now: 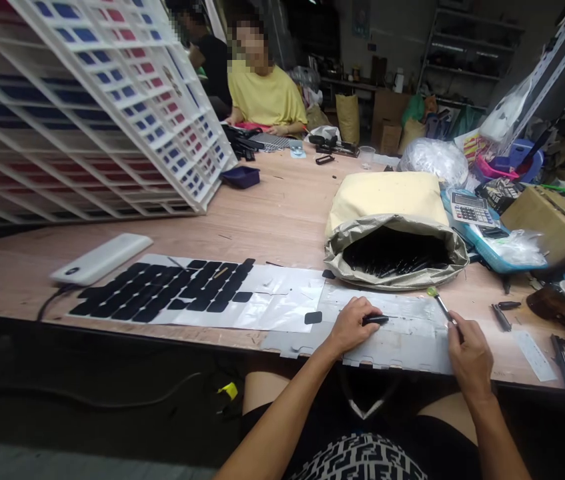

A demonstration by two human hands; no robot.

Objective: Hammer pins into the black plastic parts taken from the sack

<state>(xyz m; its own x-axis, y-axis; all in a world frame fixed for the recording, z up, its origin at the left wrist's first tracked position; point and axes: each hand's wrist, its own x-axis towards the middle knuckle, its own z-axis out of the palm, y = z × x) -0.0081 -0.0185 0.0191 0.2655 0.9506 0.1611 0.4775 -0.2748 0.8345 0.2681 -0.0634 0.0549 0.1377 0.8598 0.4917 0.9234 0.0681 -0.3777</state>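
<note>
My left hand (355, 325) is closed on a slim black handle-shaped part (375, 319), held low over the grey mat (412, 347). The part's exact kind does not show. My right hand (469, 353) grips a small hammer (443, 308) by its metal shaft, with its yellow-green head pointing away from me. Beyond both hands lies a cream sack (385, 197), its mouth facing me, with many slim black parts inside (397, 257). Left of my left hand, a rounded black pad (313, 318) rests at the edge of a white sheet (282, 287).
Rows of black pads (147, 290) cover the sheet's left part, beside a white power bank (105, 257) with a cable. A tilted white crate (202, 200) stands far left. A calculator (469, 210), cardboard box (557, 227) and brown jar (557, 300) crowd the right. A co-worker (265, 97) sits opposite.
</note>
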